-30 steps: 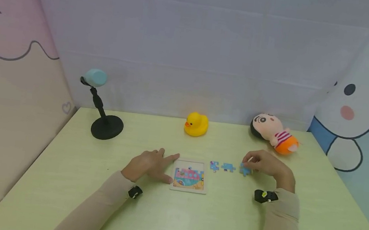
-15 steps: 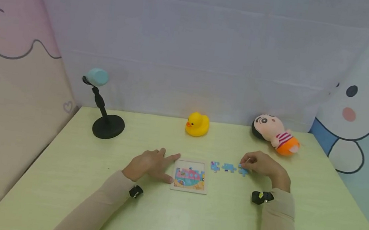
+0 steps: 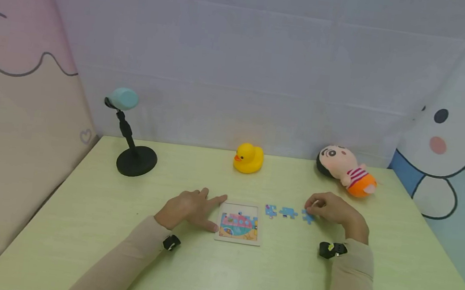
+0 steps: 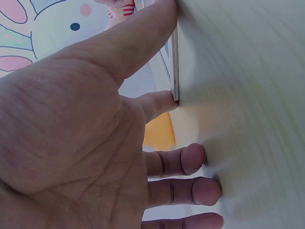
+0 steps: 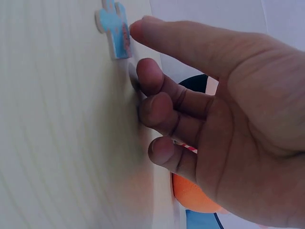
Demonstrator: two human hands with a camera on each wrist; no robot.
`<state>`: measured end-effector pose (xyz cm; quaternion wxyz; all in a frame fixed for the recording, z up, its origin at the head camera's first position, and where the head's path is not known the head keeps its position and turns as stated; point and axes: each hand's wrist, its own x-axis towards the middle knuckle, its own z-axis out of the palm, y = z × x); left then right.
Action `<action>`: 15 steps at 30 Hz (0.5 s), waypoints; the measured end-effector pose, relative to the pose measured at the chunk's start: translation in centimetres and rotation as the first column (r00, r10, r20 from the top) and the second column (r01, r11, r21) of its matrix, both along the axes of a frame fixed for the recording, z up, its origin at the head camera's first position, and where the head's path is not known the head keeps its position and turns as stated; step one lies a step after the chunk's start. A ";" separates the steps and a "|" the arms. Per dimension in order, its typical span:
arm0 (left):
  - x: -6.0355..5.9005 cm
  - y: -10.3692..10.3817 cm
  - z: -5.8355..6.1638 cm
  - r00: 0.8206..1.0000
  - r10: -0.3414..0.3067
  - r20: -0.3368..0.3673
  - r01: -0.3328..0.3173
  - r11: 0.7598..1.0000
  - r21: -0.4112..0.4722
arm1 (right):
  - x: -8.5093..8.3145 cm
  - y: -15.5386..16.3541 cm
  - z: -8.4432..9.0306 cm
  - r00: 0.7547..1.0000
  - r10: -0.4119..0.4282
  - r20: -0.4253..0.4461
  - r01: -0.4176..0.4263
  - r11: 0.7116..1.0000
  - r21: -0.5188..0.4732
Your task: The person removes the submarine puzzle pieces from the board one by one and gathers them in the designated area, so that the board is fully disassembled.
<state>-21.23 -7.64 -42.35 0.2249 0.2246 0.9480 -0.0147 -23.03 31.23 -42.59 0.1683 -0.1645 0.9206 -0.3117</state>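
A small framed puzzle tray [image 3: 218, 230] lies flat on the pale green table, its upper row bare. My left hand [image 3: 190, 207] rests flat beside it, and in the left wrist view the thumb and index finger [image 4: 159, 102] press against the tray's edge [image 4: 174, 62]. Three loose blue puzzle pieces sit in a row right of the tray: [image 3: 270, 211], [image 3: 288, 213] and the rightmost piece [image 3: 306, 216]. My right hand [image 3: 329, 208] is at that rightmost piece [image 5: 113, 28]. Its thumb tip [image 5: 138, 28] touches the piece's edge, and the other fingers curl loosely onto the table beside it.
A yellow rubber duck [image 3: 248, 158] and a plush doll [image 3: 344, 169] lie along the table's far edge. A black stand with a light blue head [image 3: 133, 154] is at the back left. Printed curtains close in the table on three sides.
My right hand has drifted slightly left while staying on the rightmost blue piece. The left hand and tray have not moved.
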 end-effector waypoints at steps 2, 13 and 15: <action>0.0 -0.1 0.0 1.000 0.004 0.003 -0.004 1.000 0.005 | -0.1 -0.1 0.0 1.000 0.003 0.006 -0.003 1.000 0.000; -0.1 -0.2 -0.1 0.999 0.046 0.028 -0.046 0.999 0.020 | -0.2 -1.0 1.0 1.000 0.013 -0.006 -0.013 1.000 0.004; -0.1 -0.1 -0.2 0.998 0.046 0.032 -0.046 0.999 0.016 | -0.2 -1.4 1.2 0.999 0.033 -0.028 -0.033 0.999 -0.008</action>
